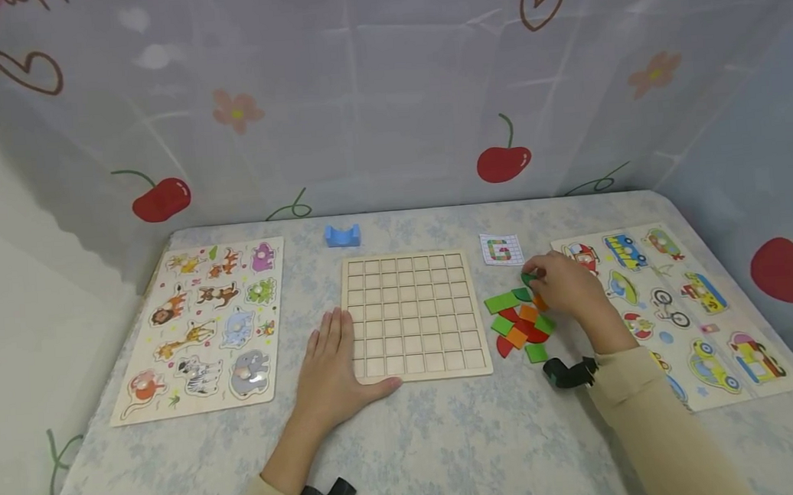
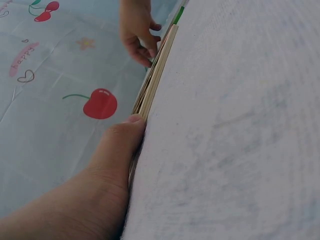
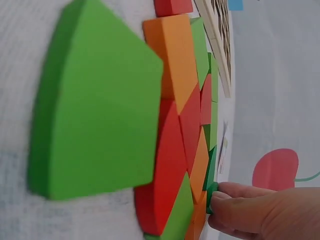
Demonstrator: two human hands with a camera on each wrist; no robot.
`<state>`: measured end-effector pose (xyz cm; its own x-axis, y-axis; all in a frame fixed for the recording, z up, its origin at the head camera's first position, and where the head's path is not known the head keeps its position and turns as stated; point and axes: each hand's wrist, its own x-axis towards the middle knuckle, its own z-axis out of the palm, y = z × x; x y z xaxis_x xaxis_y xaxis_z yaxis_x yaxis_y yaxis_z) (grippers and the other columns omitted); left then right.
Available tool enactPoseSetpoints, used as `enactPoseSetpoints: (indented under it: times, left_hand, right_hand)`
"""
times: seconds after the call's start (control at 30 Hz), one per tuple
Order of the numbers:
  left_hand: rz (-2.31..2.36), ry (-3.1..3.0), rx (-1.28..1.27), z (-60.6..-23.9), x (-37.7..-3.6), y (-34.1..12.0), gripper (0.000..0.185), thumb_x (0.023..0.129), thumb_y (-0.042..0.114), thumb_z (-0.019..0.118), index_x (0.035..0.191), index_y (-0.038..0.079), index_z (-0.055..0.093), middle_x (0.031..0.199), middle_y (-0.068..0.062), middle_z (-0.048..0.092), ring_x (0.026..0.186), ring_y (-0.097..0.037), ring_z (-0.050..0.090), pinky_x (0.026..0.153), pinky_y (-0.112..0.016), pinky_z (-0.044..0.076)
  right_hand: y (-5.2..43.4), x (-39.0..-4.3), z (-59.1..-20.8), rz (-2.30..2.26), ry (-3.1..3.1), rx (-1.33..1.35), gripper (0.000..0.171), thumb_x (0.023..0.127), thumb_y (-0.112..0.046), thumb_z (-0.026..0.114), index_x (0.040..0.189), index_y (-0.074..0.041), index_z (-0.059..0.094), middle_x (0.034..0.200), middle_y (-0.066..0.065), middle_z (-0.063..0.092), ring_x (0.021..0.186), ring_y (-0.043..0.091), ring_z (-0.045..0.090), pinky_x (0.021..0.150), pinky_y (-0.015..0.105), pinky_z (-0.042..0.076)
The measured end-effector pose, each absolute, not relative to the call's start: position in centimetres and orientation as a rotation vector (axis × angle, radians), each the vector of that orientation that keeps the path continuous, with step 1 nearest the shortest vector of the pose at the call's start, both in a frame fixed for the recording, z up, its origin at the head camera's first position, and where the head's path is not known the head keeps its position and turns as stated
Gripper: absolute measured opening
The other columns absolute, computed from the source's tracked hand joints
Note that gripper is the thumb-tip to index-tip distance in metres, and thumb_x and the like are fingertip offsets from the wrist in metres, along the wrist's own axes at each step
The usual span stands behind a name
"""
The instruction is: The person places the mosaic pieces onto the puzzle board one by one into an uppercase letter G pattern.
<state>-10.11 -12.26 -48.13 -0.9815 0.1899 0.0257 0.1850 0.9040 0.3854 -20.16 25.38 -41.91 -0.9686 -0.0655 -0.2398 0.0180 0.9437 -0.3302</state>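
Note:
A wooden grid board with square cells lies on the table. My left hand rests flat against its left edge, fingers straight and the thumb spread along the near edge. In the left wrist view, the thumb touches the side of the board. To the right of the board, my right hand pinches a dark green block between thumb and finger at the far side of a pile. That pile mixes flat green, red and orange blocks. A light green block looms nearest the right wrist camera.
A small pattern card lies beyond the pile. An animal puzzle board is on the left, a vehicle puzzle board on the right, partly under the right forearm. A blue notched block stands near the back edge.

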Motion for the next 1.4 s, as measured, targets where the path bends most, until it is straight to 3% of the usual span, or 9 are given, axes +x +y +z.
enactPoseSetpoints:
  times: [0.43, 0.67, 0.9, 1.2, 1.3, 1.4]
  left_hand:
    - [0.624, 3.071, 0.307, -48.3, -10.1, -12.3, 0.137, 0.066, 0.087, 0.062, 0.159, 0.001, 0.008, 0.167, -0.017, 0.008, 0.156, -0.031, 0.006, 0.125, -0.051, 0.011]
    - [0.605, 3.066, 0.309, -48.3, -10.1, -12.3, 0.136, 0.067, 0.089, 0.058, 0.159, 0.002, 0.007, 0.167, -0.016, 0.006, 0.156, -0.030, 0.005, 0.126, -0.050, 0.010]
    - [0.616, 3.057, 0.305, -48.2, -10.1, -12.3, 0.137, 0.067, 0.088, 0.060, 0.159, 0.002, 0.006, 0.168, -0.015, 0.005, 0.156, -0.029, 0.004, 0.126, -0.050, 0.010]
    - [0.619, 3.051, 0.303, -48.2, -10.1, -12.3, 0.138, 0.066, 0.087, 0.061, 0.159, 0.002, 0.006, 0.168, -0.015, 0.004, 0.156, -0.030, 0.003, 0.126, -0.050, 0.009]
    - [0.617, 3.046, 0.299, -48.1, -10.1, -12.3, 0.138, 0.066, 0.088, 0.061, 0.159, 0.002, 0.005, 0.168, -0.015, 0.003, 0.156, -0.030, 0.002, 0.126, -0.050, 0.008]
    - [0.612, 3.047, 0.298, -48.0, -10.1, -12.3, 0.138, 0.066, 0.088, 0.060, 0.159, 0.002, 0.005, 0.168, -0.015, 0.004, 0.156, -0.029, 0.002, 0.126, -0.049, 0.008]
  right_hand:
    - [25.2, -20.6, -42.3, -0.442, 2.809, -0.086, 0.029, 0.099, -0.016, 0.059, 0.127, -0.011, 0.058, 0.117, 0.020, 0.056, 0.098, 0.034, 0.054, 0.082, 0.049, 0.053]
    - [25.0, -20.5, -42.8, -0.399, 2.864, -0.063, 0.030, 0.101, -0.026, 0.058, 0.126, -0.009, 0.056, 0.114, 0.018, 0.060, 0.093, 0.032, 0.055, 0.076, 0.044, 0.052]
    - [25.4, -20.0, -41.9, -0.406, 2.851, -0.077, 0.033, 0.098, -0.015, 0.060, 0.130, -0.007, 0.060, 0.117, 0.022, 0.061, 0.098, 0.034, 0.055, 0.083, 0.052, 0.052]
    - [25.3, -20.0, -41.6, -0.352, 2.891, -0.017, 0.035, 0.093, -0.029, 0.070, 0.112, 0.000, 0.065, 0.094, 0.015, 0.066, 0.077, 0.027, 0.056, 0.061, 0.035, 0.047]
    - [25.4, -20.0, -41.5, -0.340, 2.903, -0.022, 0.038, 0.094, -0.030, 0.069, 0.120, -0.003, 0.064, 0.103, 0.018, 0.065, 0.084, 0.031, 0.058, 0.064, 0.040, 0.050]
    - [25.4, -20.0, -41.5, -0.342, 2.903, -0.056, 0.041, 0.095, -0.026, 0.066, 0.130, -0.006, 0.062, 0.120, 0.023, 0.062, 0.101, 0.040, 0.059, 0.076, 0.052, 0.054]
